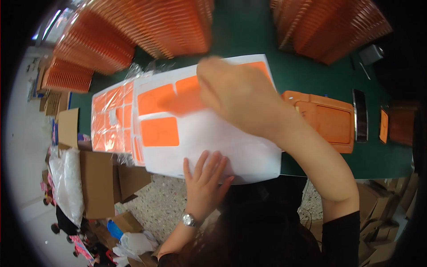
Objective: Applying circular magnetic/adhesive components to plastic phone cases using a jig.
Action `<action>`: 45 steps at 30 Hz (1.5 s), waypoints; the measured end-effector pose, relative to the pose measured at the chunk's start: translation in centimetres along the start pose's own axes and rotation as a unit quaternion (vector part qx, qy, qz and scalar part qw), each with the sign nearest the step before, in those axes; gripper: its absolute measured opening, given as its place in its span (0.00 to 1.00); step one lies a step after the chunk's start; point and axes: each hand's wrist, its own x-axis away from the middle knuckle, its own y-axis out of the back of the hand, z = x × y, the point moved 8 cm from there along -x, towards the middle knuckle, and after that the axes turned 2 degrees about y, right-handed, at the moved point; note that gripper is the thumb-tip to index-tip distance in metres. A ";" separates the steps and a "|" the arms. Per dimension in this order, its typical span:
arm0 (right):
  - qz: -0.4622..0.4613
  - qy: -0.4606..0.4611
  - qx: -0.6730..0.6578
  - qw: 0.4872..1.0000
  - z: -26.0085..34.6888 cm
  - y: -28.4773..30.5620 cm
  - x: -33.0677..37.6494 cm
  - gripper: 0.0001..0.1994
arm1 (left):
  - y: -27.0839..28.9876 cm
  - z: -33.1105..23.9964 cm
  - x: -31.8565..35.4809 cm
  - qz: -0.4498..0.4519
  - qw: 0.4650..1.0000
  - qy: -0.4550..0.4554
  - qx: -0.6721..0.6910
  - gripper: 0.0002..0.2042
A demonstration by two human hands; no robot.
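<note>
A white backing sheet [213, 138] with orange rectangular stickers [159, 131] lies on the dark green table [311, 75]. My left hand [207, 178], wearing a wristwatch, lies flat with spread fingers on the sheet's near edge. My right hand [235, 93] reaches across the sheet's upper middle, blurred, its fingers on an orange sticker [184, 100] that looks partly lifted. Whether the fingers pinch it I cannot tell for sure. A second sticker sheet [111, 118] in clear plastic lies under the left side.
Stacks of orange ribbed parts [133, 31] fill the table's far side, with more of these stacks [329, 26] at the right. An orange flat tray-like part [324, 124] lies right of the sheet, beside a dark phone [360, 115]. Cardboard boxes [95, 182] and plastic bags [66, 182] stand on the floor at left.
</note>
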 end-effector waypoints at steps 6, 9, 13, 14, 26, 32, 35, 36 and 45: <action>0.041 -0.201 -0.199 0.958 -6.5 14.3 4.2 0.07 | 1.7 1.4 -2.6 0.009 1.000 0.021 -0.015 0.26; 0.080 -0.377 -0.219 0.896 -12.3 19.6 12.2 0.07 | 2.9 0.9 -6.0 0.015 0.999 -0.016 -0.030 0.23; 0.093 -0.496 -0.201 0.840 -15.3 21.5 17.6 0.09 | 7.3 1.0 -10.9 -0.044 0.996 -0.026 0.071 0.22; 0.110 -0.513 -0.183 0.832 -15.5 21.4 17.9 0.08 | 8.9 -0.3 -12.8 -0.075 0.993 -0.051 0.078 0.22; 0.142 -0.552 -0.163 0.805 -15.6 20.2 18.2 0.06 | 19.8 -14.6 -31.5 -0.279 0.877 -0.391 0.026 0.23; 0.132 -0.537 -0.185 0.812 -15.5 20.1 18.5 0.06 | 17.3 -20.0 -32.0 -0.166 0.956 -0.230 0.076 0.17; 0.130 -0.522 -0.192 0.821 -14.7 19.8 17.9 0.06 | 18.9 -13.0 -37.3 -0.107 0.909 -0.387 0.114 0.20; 0.128 -0.526 -0.190 0.819 -14.8 19.8 18.1 0.06 | 18.8 -13.0 -37.5 -0.104 0.908 -0.389 0.118 0.20; 0.111 -0.377 0.055 0.918 -12.6 20.1 16.8 0.07 | 21.8 -14.8 -30.6 -0.244 0.861 -0.440 -0.073 0.22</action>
